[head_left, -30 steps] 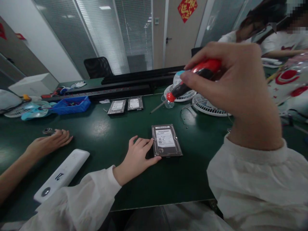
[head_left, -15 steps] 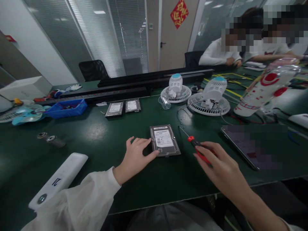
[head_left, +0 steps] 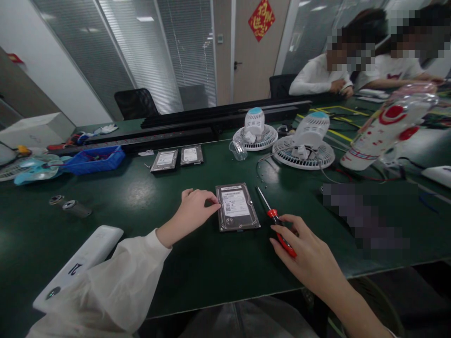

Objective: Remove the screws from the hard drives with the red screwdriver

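Observation:
A hard drive (head_left: 237,209) lies label side up on the dark green table in front of me. At its left edge is my left hand (head_left: 197,206), thumb and forefinger drawn together. Whether anything is between those fingertips I cannot make out. To the right of the drive, my right hand (head_left: 299,244) has its fingers around the red and black handle of a screwdriver (head_left: 272,213). The shaft points forward and left, its tip low over the table or on it. Several tiny screws (head_left: 262,180) are scattered just beyond the tip.
Two more hard drives (head_left: 164,160) lie farther back. White fan parts (head_left: 303,152) and a plastic cup (head_left: 239,149) stand behind. A blue tray (head_left: 95,160), metal cylinders (head_left: 75,208) and a white device (head_left: 82,265) are leftward; a large bottle (head_left: 378,134) is rightward. Two people sit at far right.
My left hand has moved back from the drive's top to its left edge, thumb and fingers closing together. The screwdriver has turned more upright in view, and my right hand has come nearer the drive.

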`<state>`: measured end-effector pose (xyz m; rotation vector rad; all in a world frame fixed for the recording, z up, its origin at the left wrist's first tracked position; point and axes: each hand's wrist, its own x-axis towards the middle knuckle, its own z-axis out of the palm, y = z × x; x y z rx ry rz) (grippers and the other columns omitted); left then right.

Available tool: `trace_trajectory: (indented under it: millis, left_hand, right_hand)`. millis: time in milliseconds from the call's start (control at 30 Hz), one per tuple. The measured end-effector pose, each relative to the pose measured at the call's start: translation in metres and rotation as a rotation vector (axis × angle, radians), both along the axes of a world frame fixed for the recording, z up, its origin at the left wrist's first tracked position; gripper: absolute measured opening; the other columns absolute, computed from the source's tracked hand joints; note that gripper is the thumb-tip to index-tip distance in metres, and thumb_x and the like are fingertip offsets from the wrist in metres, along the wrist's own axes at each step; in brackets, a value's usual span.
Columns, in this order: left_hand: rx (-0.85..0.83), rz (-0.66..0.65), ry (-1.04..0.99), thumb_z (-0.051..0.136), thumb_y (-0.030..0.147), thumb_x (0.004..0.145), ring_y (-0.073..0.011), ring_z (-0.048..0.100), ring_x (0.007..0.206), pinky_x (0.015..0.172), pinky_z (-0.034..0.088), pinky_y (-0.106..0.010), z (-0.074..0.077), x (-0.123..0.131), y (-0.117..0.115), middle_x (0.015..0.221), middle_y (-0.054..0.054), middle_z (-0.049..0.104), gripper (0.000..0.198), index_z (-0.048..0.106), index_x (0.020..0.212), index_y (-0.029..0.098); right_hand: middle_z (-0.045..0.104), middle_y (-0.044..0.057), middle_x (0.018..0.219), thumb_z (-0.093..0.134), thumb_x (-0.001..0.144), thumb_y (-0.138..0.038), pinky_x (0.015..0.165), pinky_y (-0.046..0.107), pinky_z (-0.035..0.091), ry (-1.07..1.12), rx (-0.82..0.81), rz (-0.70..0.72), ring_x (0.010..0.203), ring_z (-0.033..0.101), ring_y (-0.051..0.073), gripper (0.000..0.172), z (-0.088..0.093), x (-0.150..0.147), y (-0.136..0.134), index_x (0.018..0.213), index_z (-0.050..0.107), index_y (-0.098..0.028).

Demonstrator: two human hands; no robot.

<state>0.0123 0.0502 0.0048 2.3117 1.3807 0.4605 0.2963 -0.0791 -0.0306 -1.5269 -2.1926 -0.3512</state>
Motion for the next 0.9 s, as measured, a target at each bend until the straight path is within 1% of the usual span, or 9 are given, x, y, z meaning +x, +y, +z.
trace_trajectory:
  millis: [133,267,467,533,600,667,767,833,900]
  left_hand:
    - [0.029,-0.072,0.078,0.059,0.036,0.098,-0.0290,0.065,0.110,0.119,0.017,-0.066,0.005,0.001,0.002,0.107,-0.004,0.074,0.021,0.072,0.093,0.021]
    - [0.035,-0.138,0.105,0.055,0.034,0.101,-0.0264,0.065,0.106,0.121,0.018,-0.064,0.006,0.000,0.003,0.105,-0.005,0.071,0.021,0.069,0.095,0.019]
    - [0.052,-0.158,0.112,0.049,0.034,0.103,-0.0250,0.064,0.103,0.121,0.019,-0.062,0.001,0.002,0.003,0.102,-0.004,0.069,0.024,0.065,0.093,0.019]
    - [0.081,-0.158,0.110,0.049,0.034,0.102,-0.0250,0.064,0.102,0.121,0.020,-0.061,0.000,0.002,0.003,0.101,-0.004,0.068,0.024,0.065,0.092,0.020]
    - [0.112,-0.149,0.110,0.049,0.035,0.102,-0.0248,0.063,0.099,0.121,0.021,-0.061,0.003,0.001,0.004,0.099,-0.004,0.068,0.024,0.064,0.091,0.020]
    - [0.125,-0.138,0.112,0.048,0.036,0.101,-0.0245,0.063,0.097,0.120,0.022,-0.060,0.010,0.001,0.008,0.097,-0.004,0.069,0.025,0.064,0.091,0.020]
    - [0.114,-0.162,0.113,0.047,0.039,0.102,-0.0252,0.064,0.099,0.119,0.021,-0.059,0.028,0.014,0.022,0.099,-0.005,0.070,0.028,0.066,0.095,0.020]
    - [0.094,-0.219,0.122,0.046,0.038,0.101,-0.0253,0.065,0.100,0.119,0.020,-0.058,0.040,0.033,0.036,0.098,-0.004,0.071,0.028,0.067,0.096,0.019]
    - [0.054,-0.268,0.161,0.050,0.036,0.099,-0.0246,0.066,0.097,0.117,0.024,-0.054,0.050,0.059,0.050,0.095,-0.004,0.072,0.026,0.069,0.096,0.019]
  right_hand:
    - [0.061,0.016,0.121,0.056,0.097,-0.029,0.060,0.031,0.059,0.010,0.006,-0.004,0.079,0.069,0.018,0.020,0.000,-0.001,0.000,0.109,0.067,-0.017]
    - [0.061,0.016,0.120,0.056,0.097,-0.027,0.059,0.031,0.059,0.006,0.008,0.009,0.076,0.067,0.017,0.019,0.000,-0.001,0.000,0.109,0.067,-0.016]
    - [0.061,0.017,0.120,0.056,0.097,-0.025,0.060,0.033,0.060,0.017,0.002,0.025,0.075,0.068,0.018,0.018,0.001,-0.002,0.000,0.108,0.067,-0.015]
    - [0.061,0.017,0.120,0.057,0.096,-0.024,0.061,0.034,0.061,0.018,-0.001,0.026,0.078,0.069,0.019,0.018,0.001,-0.002,0.000,0.109,0.067,-0.015]
    - [0.060,0.017,0.121,0.058,0.096,-0.025,0.064,0.035,0.062,0.015,-0.001,0.027,0.082,0.071,0.021,0.019,0.001,-0.001,0.000,0.110,0.066,-0.016]
    - [0.060,0.017,0.121,0.058,0.096,-0.025,0.066,0.036,0.063,0.013,0.001,0.021,0.086,0.071,0.022,0.020,0.000,-0.001,-0.001,0.111,0.066,-0.016]
    - [0.060,0.017,0.121,0.058,0.096,-0.025,0.064,0.035,0.062,0.013,0.001,0.018,0.084,0.071,0.022,0.019,-0.001,-0.001,-0.001,0.110,0.066,-0.016]
    - [0.060,0.017,0.121,0.057,0.096,-0.025,0.063,0.035,0.062,0.017,0.000,0.018,0.083,0.070,0.021,0.018,-0.001,-0.001,-0.001,0.110,0.065,-0.017]
    - [0.060,0.017,0.121,0.057,0.096,-0.024,0.063,0.035,0.062,0.023,-0.007,0.019,0.084,0.071,0.021,0.018,-0.001,-0.001,0.000,0.110,0.065,-0.017]
